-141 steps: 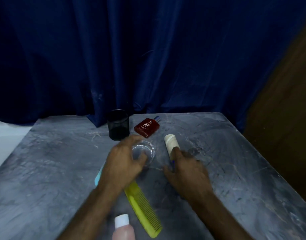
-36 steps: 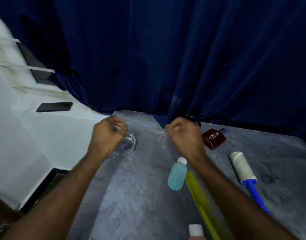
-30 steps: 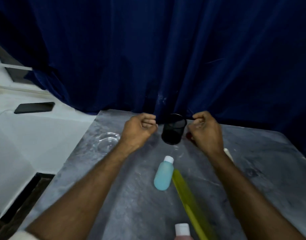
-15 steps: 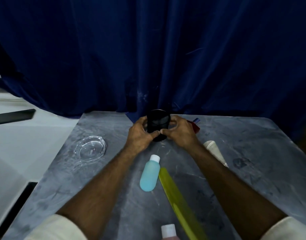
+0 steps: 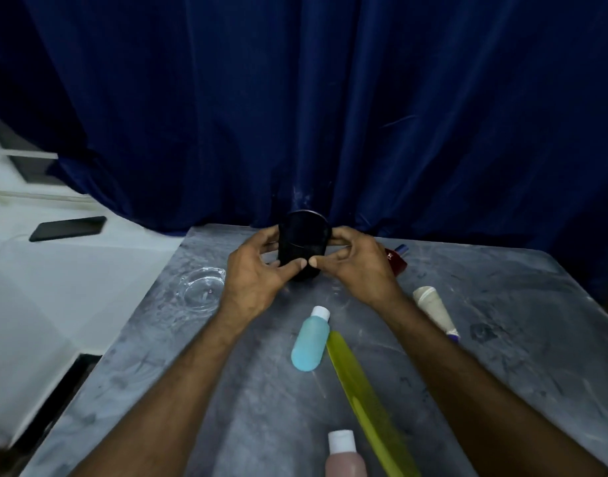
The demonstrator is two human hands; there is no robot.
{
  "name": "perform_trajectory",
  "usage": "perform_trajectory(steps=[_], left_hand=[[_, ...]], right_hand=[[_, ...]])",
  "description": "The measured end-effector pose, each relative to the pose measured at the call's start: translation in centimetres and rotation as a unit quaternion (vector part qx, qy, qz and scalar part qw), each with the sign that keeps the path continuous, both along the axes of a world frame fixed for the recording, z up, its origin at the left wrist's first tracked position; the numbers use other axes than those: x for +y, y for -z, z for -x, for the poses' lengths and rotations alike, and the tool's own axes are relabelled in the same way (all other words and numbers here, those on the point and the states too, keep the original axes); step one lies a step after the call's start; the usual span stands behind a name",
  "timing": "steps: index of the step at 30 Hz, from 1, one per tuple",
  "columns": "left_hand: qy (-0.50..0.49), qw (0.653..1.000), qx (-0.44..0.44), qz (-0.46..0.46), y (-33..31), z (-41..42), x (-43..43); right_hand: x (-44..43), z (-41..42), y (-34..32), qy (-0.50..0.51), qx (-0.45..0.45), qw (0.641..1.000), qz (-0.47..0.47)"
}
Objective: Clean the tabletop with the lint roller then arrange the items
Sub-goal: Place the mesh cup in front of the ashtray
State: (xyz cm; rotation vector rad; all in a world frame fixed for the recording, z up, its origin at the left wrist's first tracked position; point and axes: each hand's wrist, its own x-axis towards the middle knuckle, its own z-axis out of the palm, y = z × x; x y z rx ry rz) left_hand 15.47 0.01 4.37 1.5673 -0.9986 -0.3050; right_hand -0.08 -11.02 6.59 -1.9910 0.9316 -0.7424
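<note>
I have both hands, left hand (image 5: 252, 278) and right hand (image 5: 355, 268), with fingers wrapped around the black cup (image 5: 304, 247) near the curtain (image 5: 330, 115), lint roller (image 5: 435, 313) lying right of it; tilting it could snag the cloth or knock the red box (image 5: 397, 261).

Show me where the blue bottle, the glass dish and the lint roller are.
blue bottle (image 5: 309, 342): head view, middle of its body.
glass dish (image 5: 202, 286): head view, its clear rim, left of the hands.
lint roller (image 5: 433, 309): head view, on its pale sticky roll.
</note>
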Motion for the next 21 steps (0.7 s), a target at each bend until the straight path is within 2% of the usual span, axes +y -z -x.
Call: perform_trajectory(steps=[6,13,21], left_hand=[[-0.044,0.999,-0.016,0.005,-0.5,-1.6,8.0],[-0.11,0.993,-0.012,-0.047,2.3,-2.7,15.8],[-0.148,0.987,0.017,-0.064,4.9,-2.9,18.9]], right_hand=[[6.0,-2.1,-0.5,-0.066,-0.02,0.998,-0.008],[11.5,-5.1,2.8,-0.142,0.002,0.988,-0.055],[13.8,-7.2,5.1,-0.178,0.045,0.983,-0.014]])
